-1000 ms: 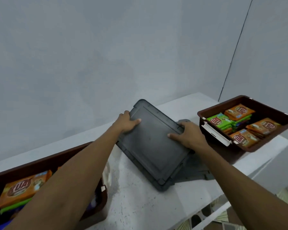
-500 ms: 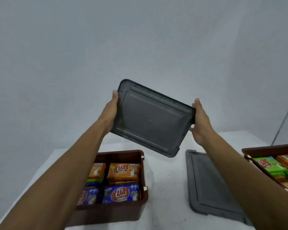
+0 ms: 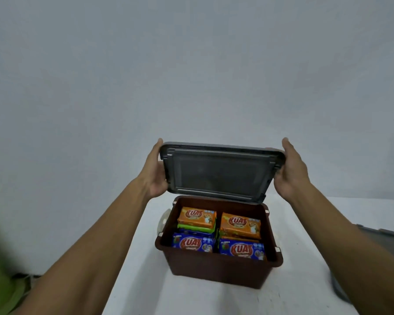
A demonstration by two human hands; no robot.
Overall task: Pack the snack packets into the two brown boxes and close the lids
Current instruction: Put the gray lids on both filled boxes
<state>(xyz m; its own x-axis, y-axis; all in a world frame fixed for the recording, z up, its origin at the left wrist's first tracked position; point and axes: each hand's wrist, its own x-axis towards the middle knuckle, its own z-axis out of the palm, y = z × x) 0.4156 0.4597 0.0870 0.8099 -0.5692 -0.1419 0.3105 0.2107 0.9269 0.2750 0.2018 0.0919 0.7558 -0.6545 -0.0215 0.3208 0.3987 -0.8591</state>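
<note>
So both hands, left hand (image 3: 154, 171) and right hand (image 3: 290, 173), grip the grey lid (image 3: 218, 173) by its ends, tilted over the packed brown box (image 3: 218, 267).

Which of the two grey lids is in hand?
The lid tilted over the brown box, held at its ends by left hand and right hand. The other lid lies on the table at the right edge.

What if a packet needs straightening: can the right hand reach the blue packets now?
Probably not yet: the right hand and left hand both grip the lid. It tilts over the box's far side, leaving the blue packets uncovered once a hand lets go.
</note>
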